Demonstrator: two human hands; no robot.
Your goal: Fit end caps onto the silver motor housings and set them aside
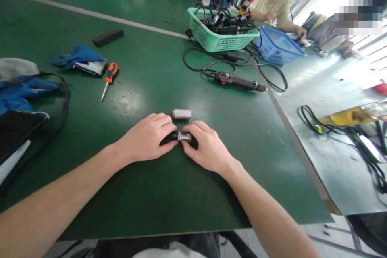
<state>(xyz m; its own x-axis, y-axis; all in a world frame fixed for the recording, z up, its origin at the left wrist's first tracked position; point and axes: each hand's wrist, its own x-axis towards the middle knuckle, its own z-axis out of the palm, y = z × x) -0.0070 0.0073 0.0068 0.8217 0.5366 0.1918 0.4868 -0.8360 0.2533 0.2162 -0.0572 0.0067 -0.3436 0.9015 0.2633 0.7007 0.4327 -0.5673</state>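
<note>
Both hands meet at the middle of the green table, close to its surface. Between their fingertips is a small metal cylinder point(184, 137), silver in the middle with dark ends. My right hand point(208, 143) grips its right end with thumb and fingers. From the other side, my left hand point(151, 137) pinches its dark left end; the fingers partly hide where it stops. Just beyond the fingertips a second silver cylinder point(182, 114) lies on its side, apart from the right hand and close to the left fingers.
An orange-and-black screwdriver point(109, 78), blue gloves point(83, 59) and a black bar point(108, 37) lie to the left. At right are a corded electric screwdriver point(238, 82), a green basket point(223, 42) of cables and a blue basket point(279, 48). Two people sit beyond.
</note>
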